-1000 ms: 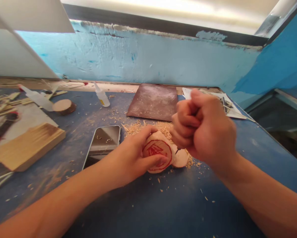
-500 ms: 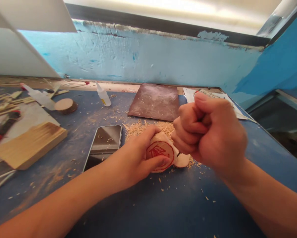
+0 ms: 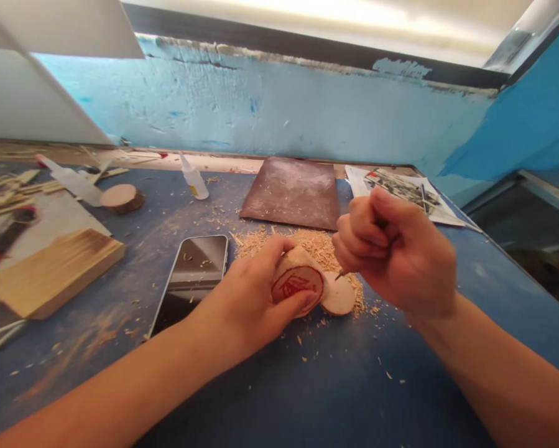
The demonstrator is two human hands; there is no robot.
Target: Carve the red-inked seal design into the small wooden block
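My left hand (image 3: 255, 292) is closed around a chunky round block of pale wood (image 3: 300, 256). Its flat face bears a red ring and red scribbled lines, and my thumb presses on that face. My right hand (image 3: 398, 249) makes a fist, raised just right of the block. From under its little finger pokes the thin dark tip of a slim pointed tool (image 3: 339, 275); the rest is hidden in the fist. Below that tip a flat, pale wooden disc (image 3: 339, 297) lies against a heap of wood shavings (image 3: 314, 246).
A phone (image 3: 193, 270) lies left of my left hand. Behind the shavings is a brown sheet (image 3: 291, 193). Farther left are a glue bottle (image 3: 195, 180), a wood slice (image 3: 122, 198), a wooden board (image 3: 58, 274) and a red-and-black tool (image 3: 6, 239). Paper (image 3: 447, 211) with thin tools lies back right.
My right hand has shifted slightly right and down, so more of the tool tip and the disc show. The wooden block has tilted and moved a little left in my left hand.
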